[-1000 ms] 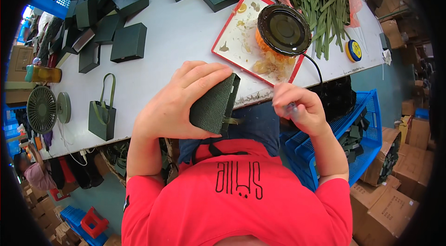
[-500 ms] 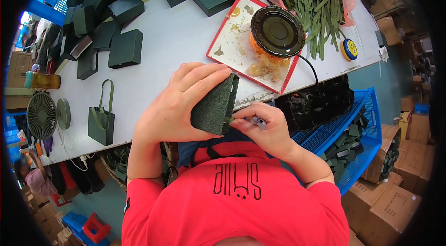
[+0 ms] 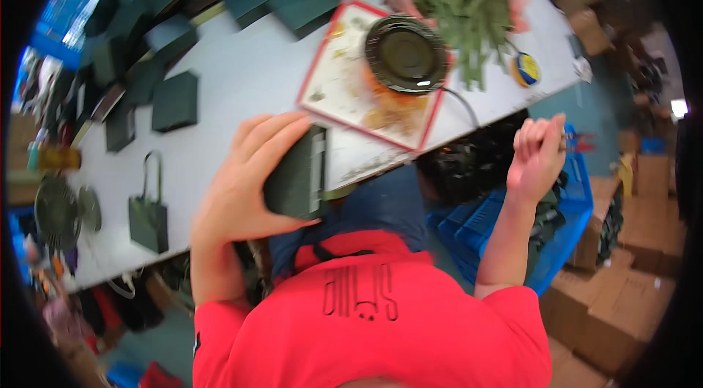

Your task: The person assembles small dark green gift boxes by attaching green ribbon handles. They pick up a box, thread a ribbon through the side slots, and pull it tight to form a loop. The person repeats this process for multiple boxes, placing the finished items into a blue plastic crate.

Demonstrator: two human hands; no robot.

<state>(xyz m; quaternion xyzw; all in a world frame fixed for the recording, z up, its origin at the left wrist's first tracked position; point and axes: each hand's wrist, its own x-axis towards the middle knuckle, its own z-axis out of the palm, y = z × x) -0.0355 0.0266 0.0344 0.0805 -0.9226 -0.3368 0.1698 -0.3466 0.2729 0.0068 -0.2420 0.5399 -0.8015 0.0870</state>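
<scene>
My left hand (image 3: 247, 179) grips a dark green box (image 3: 293, 176) above the table's front edge, thumb below and fingers over its top. A pale strip runs down the side of the box that faces right. Well away from it, my right hand (image 3: 538, 150) is raised over the blue basket, its fingers curled closed. Beyond its knuckles a small tool with red ends (image 3: 581, 143) sticks out, too blurred to name. A finished-looking dark green bag (image 3: 148, 223) with a ribbon handle stands on the table at the left.
Many dark green boxes (image 3: 176, 101) lie piled at the back left. A round black-topped pot (image 3: 407, 55) sits on a stained red-edged board (image 3: 340, 88). Green ribbons (image 3: 458, 4) fill a pink bag beside it. A blue basket (image 3: 480, 234) and cartons (image 3: 626, 300) are at the right.
My right hand has left the box and swung out to the right and upward. The left hand still holds the box, now further left in view. The whole picture has shifted with head motion.
</scene>
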